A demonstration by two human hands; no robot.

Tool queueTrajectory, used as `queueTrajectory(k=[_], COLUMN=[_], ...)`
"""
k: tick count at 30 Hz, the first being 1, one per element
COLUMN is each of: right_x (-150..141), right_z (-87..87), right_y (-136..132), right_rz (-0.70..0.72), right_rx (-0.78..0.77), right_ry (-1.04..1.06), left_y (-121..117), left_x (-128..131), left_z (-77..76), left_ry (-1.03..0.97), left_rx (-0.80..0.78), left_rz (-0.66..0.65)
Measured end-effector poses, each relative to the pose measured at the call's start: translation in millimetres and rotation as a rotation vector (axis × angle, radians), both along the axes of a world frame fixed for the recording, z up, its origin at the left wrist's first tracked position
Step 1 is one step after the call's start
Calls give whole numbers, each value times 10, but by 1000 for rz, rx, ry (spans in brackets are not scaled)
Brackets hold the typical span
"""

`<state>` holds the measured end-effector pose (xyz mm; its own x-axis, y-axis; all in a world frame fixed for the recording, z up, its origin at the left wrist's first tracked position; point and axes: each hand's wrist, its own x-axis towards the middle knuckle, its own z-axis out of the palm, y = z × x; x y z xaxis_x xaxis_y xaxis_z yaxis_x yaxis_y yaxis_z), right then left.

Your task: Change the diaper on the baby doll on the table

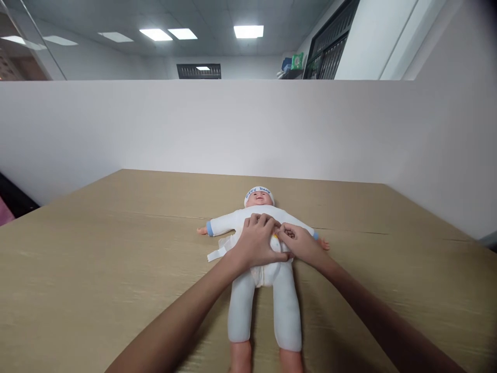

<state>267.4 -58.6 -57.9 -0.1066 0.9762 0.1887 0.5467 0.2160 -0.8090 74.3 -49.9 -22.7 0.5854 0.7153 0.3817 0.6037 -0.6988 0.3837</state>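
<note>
A baby doll (pixel 262 212) in a white suit with blue cuffs lies on its back, head away from me, arms spread. Round its hips is a white diaper (pixel 265 277); a loose side wing with a tab (pixel 219 252) sticks out on the left. Flat across the doll's belly, pressing on the diaper's front, rests my left hand (pixel 261 239), fingers extended and thumb pointing right. Just beside it, my right hand (pixel 297 239) is closed in a pinch at the right edge of the diaper's waist. The fingers partly hide the pinched bit.
The doll lies on a broad tan tabletop (pixel 116 269) with thin seams. A white partition wall (pixel 248 129) rises behind the table and another stands at the right. A dark object with something pink (pixel 4 211) shows at the far left edge.
</note>
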Motion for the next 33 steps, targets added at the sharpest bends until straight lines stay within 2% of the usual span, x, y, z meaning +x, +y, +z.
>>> queueTrajectory(k=[3,5,7,10,13,15,19,22,24,28,31,33], right_x=[-80,-73,-44,10,54,77,105,65,-29,-381,-690,-860], right_z=[-113,-203,-293,-399,-428,-413,-357,-278,-185,93,290,366], right_y=[-184,-350,-495,-608,-615,-605,-615,-631,-620,-502,-344,-239], right_rz=[-104,-109,-31,97,142,147,128,72,16,-40,-32,-38], right_rx=[150,298,410,482,528,535,567,626,664,682,583,488], right_ry=[18,13,-32,-157,-290,-360,-414,-412,-393,-318,-296,-361], left_y=[6,24,48,77,76,54,0,-18,-21,-65,-125,-151], left_x=[-6,-13,-29,-83,-219,-382,-865,-1219,-1366,-1400,-1344,-1348], left_z=[-48,-74,-78,-38,-14,-57,-289,-460,-520,-540,-529,-524], left_ry=[-46,-61,-72,-125,-271,-369,-392,-266,-141,83,213,246], left_rx=[-7,-18,-50,-127,-227,-260,-171,-104,-71,-42,-50,-89], left_rz=[2,-5,-28,-76,-151,-172,-28,103,204,365,426,460])
